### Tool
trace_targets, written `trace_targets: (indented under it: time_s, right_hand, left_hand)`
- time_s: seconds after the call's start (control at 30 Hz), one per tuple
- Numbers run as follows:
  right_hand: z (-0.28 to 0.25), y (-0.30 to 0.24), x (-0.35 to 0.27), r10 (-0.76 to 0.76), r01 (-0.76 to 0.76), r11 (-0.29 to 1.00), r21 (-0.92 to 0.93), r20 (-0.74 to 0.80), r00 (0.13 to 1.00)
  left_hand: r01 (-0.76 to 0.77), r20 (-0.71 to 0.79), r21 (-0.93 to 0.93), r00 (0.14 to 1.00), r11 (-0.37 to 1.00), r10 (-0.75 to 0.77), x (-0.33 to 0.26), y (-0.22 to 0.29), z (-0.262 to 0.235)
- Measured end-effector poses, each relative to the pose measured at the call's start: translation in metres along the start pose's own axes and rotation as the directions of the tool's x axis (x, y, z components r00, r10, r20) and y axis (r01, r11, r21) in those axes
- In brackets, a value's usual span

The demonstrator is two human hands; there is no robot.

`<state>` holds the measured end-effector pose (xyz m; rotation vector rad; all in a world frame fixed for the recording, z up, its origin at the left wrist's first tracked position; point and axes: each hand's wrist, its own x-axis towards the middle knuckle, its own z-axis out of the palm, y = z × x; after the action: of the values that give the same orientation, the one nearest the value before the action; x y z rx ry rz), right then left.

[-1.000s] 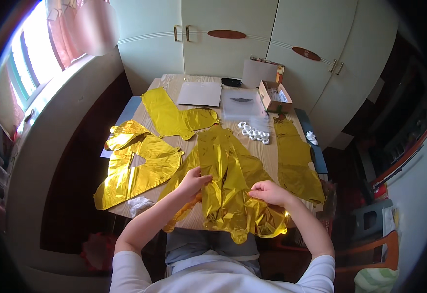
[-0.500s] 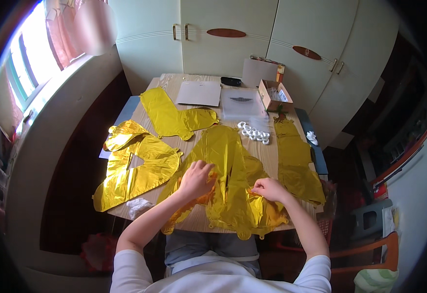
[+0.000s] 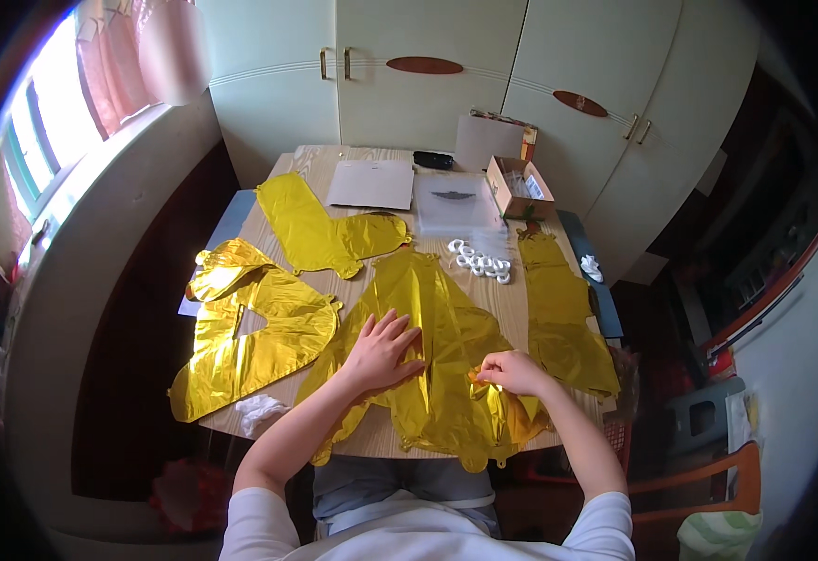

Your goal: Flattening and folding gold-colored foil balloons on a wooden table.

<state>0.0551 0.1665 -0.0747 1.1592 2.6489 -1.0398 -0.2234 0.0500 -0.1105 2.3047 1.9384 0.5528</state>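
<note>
A large, flat gold foil balloon (image 3: 432, 318) lies across the front middle of the wooden table, its lower end reaching the near edge. My left hand (image 3: 385, 352) rests on it with the palm down and the fingers stretched out. Towards the balloon's right side, my right hand (image 3: 512, 372) is closed in a pinch on a crumpled fold of its foil. The foil below that hand is bunched and lifted. What lies under my left palm is hidden.
More flat gold foil balloons lie at the left (image 3: 259, 323), far left (image 3: 320, 224) and right (image 3: 563, 309). Several white rings (image 3: 480, 262), a clear plastic bag (image 3: 460, 206), a grey-white card (image 3: 371, 183), an open box (image 3: 521, 187) and a black case (image 3: 433, 161) stand farther back. White tissue (image 3: 259, 411) sits front left.
My left hand has gone from curled fingers gripping the foil to lying spread on it. The foil beneath it is flatter. My right hand keeps its pinch, with little movement.
</note>
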Motion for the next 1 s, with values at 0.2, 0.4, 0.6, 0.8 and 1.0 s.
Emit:
trace_targets:
  time_s: [0.2,0.4,0.6,0.8,1.0]
  right_hand:
    - [0.002,0.001,0.000,0.027,-0.028,1.000,-0.015,-0.008,1.000]
    - [0.005,0.012,0.009,-0.015,0.020,0.999,0.034,-0.140,0.990]
    - [0.000,-0.003,0.063,0.077,0.018,0.851,0.526,-0.158,0.984]
    - [-0.001,-0.009,0.113,0.153,0.018,0.662,0.750,-0.159,0.975]
    - [0.000,-0.030,0.119,0.172,-0.047,0.682,0.729,-0.097,0.980]
  left_hand:
    - [-0.007,0.025,0.024,1.000,1.000,0.007,-0.002,0.000,0.003]
    - [-0.007,0.032,0.013,0.999,1.000,0.007,-0.001,-0.001,0.003]
    - [0.018,0.029,0.024,0.999,1.000,-0.018,-0.001,0.001,0.000]
    - [0.285,-0.107,0.055,0.954,0.957,-0.278,0.000,0.001,0.004]
    - [0.319,-0.132,0.011,0.940,0.948,-0.315,0.000,-0.010,0.011]
